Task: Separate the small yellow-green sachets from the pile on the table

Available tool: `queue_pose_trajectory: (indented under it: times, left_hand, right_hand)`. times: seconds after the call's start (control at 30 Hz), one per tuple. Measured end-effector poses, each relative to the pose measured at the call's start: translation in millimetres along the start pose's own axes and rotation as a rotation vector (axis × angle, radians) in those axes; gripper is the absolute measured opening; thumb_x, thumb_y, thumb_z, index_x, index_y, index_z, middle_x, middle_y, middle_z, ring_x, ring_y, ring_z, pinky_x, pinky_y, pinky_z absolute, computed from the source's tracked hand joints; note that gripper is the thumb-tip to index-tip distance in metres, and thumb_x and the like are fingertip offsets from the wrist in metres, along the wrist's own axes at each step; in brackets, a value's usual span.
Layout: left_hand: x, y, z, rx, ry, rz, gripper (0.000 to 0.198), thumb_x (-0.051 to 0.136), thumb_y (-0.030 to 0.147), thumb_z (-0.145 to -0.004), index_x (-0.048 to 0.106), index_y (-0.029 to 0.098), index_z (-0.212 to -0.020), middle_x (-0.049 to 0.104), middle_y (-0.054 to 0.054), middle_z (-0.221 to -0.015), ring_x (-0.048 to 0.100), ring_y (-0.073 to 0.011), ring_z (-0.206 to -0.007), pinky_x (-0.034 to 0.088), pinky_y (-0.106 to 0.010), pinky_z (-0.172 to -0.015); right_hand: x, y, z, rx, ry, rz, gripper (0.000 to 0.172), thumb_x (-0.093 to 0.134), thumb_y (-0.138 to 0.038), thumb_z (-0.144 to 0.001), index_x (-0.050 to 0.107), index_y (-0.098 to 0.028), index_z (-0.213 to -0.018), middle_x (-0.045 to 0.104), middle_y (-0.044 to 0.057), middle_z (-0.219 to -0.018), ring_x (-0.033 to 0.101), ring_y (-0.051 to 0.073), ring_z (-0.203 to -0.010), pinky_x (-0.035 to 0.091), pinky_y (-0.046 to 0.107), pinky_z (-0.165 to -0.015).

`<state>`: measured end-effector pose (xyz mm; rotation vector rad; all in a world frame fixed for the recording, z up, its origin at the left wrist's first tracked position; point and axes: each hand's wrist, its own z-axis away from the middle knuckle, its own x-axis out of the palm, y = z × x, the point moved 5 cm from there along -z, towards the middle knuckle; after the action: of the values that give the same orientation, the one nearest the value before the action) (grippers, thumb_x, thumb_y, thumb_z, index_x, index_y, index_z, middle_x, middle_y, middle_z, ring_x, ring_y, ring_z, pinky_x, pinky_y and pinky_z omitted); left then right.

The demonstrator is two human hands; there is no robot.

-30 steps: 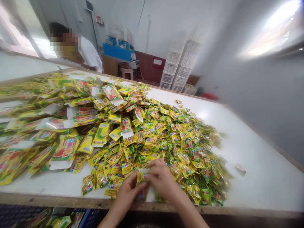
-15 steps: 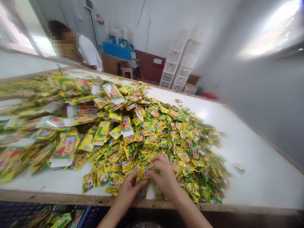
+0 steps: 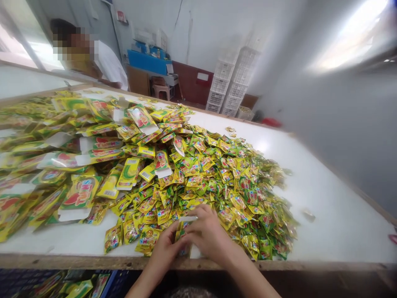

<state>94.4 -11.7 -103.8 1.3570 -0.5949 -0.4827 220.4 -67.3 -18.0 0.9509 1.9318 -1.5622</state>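
A big heap of small yellow-green candy sachets (image 3: 217, 174) lies on a white table (image 3: 325, 207). At its near edge my left hand (image 3: 164, 250) and my right hand (image 3: 207, 236) meet, fingers pinched together on a small stack of sachets (image 3: 180, 232) held between them. Loose sachets (image 3: 145, 240) lie just left of my hands. Flat yellow printed cartons (image 3: 83, 190) are piled over the left half of the table.
The table has a raised wooden rim (image 3: 93, 261). A blue crate (image 3: 62, 283) with cartons sits below its front edge. A person in a white shirt (image 3: 105, 68) stands at the far left corner. White crates (image 3: 229, 87) are stacked by the back wall.
Both hands stay on the stack of sachets at the heap's near edge, with only small finger shifts. The camera has turned slightly, sliding the scene left.
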Motion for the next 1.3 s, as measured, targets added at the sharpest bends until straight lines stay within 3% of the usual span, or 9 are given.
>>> queue_pose_trajectory:
  times: [0.37, 0.53, 0.63, 0.73, 0.87, 0.97, 1.1, 1.2, 1.3]
  left_hand:
    - [-2.1, 0.2, 1.8, 0.019, -0.017, -0.028, 0.035, 0.072, 0.028, -0.076, 0.070, 0.022, -0.111, 0.073, -0.006, -0.113, 0.064, -0.0287, -0.107, 0.047, -0.040, -0.097]
    - [-2.9, -5.5, 2.7, -0.006, 0.002, -0.002, 0.042, 0.074, 0.027, -0.074, 0.068, 0.021, -0.115, 0.071, -0.007, -0.118, 0.061, -0.0293, -0.113, 0.045, -0.040, -0.100]
    - [-5.5, -7.6, 6.0, -0.058, 0.011, 0.003, 0.040, 0.070, 0.034, -0.079, 0.067, 0.022, -0.118, 0.069, -0.007, -0.122, 0.060, -0.0285, -0.115, 0.043, -0.041, -0.103]
    - [-10.6, -5.5, 11.5, -0.136, 0.063, 0.047, 0.037, 0.053, 0.043, -0.091, 0.068, 0.024, -0.119, 0.067, -0.005, -0.126, 0.057, -0.0258, -0.121, 0.038, -0.042, -0.109]
    - [-7.9, 5.6, 13.5, -0.198, -0.021, 0.078, 0.033, 0.059, 0.036, -0.088, 0.071, 0.022, -0.115, 0.072, -0.005, -0.118, 0.060, -0.0249, -0.117, 0.040, -0.040, -0.107]
    - [-10.1, 13.4, 8.4, -0.165, -0.016, 0.011, 0.034, 0.066, 0.027, -0.082, 0.071, 0.024, -0.116, 0.075, -0.004, -0.109, 0.067, -0.0236, -0.103, 0.049, -0.036, -0.097]
    - [-22.8, 12.5, 1.7, -0.064, 0.145, -0.130, 0.025, 0.069, 0.035, -0.079, 0.077, 0.023, -0.100, 0.078, -0.005, -0.101, 0.070, -0.0248, -0.096, 0.053, -0.035, -0.090]
    - [-24.6, 9.5, 1.3, -0.001, 0.181, -0.205, 0.023, 0.070, 0.039, -0.079, 0.079, 0.023, -0.094, 0.078, -0.005, -0.102, 0.070, -0.0257, -0.099, 0.053, -0.035, -0.093]
    - [-20.4, 11.0, 1.5, 0.036, 0.184, -0.250, 0.027, 0.066, 0.038, -0.083, 0.075, 0.025, -0.104, 0.077, -0.005, -0.105, 0.070, -0.0238, -0.098, 0.055, -0.033, -0.089]
  right_hand:
    - [14.7, 4.2, 8.7, 0.090, 0.110, -0.090, 0.029, 0.079, -0.010, -0.071, 0.067, -0.024, -0.094, 0.062, 0.003, -0.101, 0.052, 0.022, -0.100, 0.042, 0.036, -0.089]
    - [22.8, 6.4, 10.4, 0.079, 0.033, -0.021, 0.011, 0.080, -0.018, -0.072, 0.073, -0.026, -0.077, 0.063, 0.004, -0.097, 0.052, 0.025, -0.099, 0.043, 0.039, -0.087]
    - [15.7, 11.7, 14.7, 0.109, 0.120, -0.148, 0.009, 0.070, -0.019, -0.081, 0.074, -0.026, -0.085, 0.064, 0.005, -0.099, 0.055, 0.024, -0.099, 0.045, 0.039, -0.088]
    - [13.0, 29.8, 24.1, 0.326, 0.247, -0.437, 0.015, 0.058, -0.027, -0.089, 0.072, -0.023, -0.093, 0.066, 0.005, -0.084, 0.061, 0.019, -0.075, 0.051, 0.032, -0.069]
    - [43.8, 43.4, 36.2, 0.618, 0.068, -0.857, 0.025, 0.071, -0.043, -0.077, 0.070, -0.019, -0.082, 0.053, -0.004, -0.052, 0.043, 0.009, -0.039, 0.038, 0.021, -0.038]
    - [48.4, 40.3, 33.7, 0.582, 0.091, -0.863, 0.025, 0.075, -0.041, -0.073, 0.074, -0.019, -0.083, 0.055, -0.004, -0.054, 0.041, 0.007, -0.038, 0.035, 0.020, -0.037]
    - [35.2, 35.7, 21.5, 0.416, 0.196, -0.742, 0.021, 0.069, -0.040, -0.080, 0.079, -0.023, -0.087, 0.066, 0.003, -0.075, 0.049, 0.009, -0.046, 0.040, 0.021, -0.042]
    - [39.5, 42.1, 18.5, 0.455, 0.189, -0.807, 0.021, 0.072, -0.041, -0.079, 0.080, -0.022, -0.080, 0.064, 0.001, -0.064, 0.049, 0.009, -0.044, 0.041, 0.021, -0.043]
    - [49.9, 50.6, 21.8, 0.537, 0.214, -0.874, 0.023, 0.080, -0.039, -0.070, 0.077, -0.019, -0.081, 0.060, -0.002, -0.053, 0.048, 0.009, -0.039, 0.038, 0.020, -0.039]
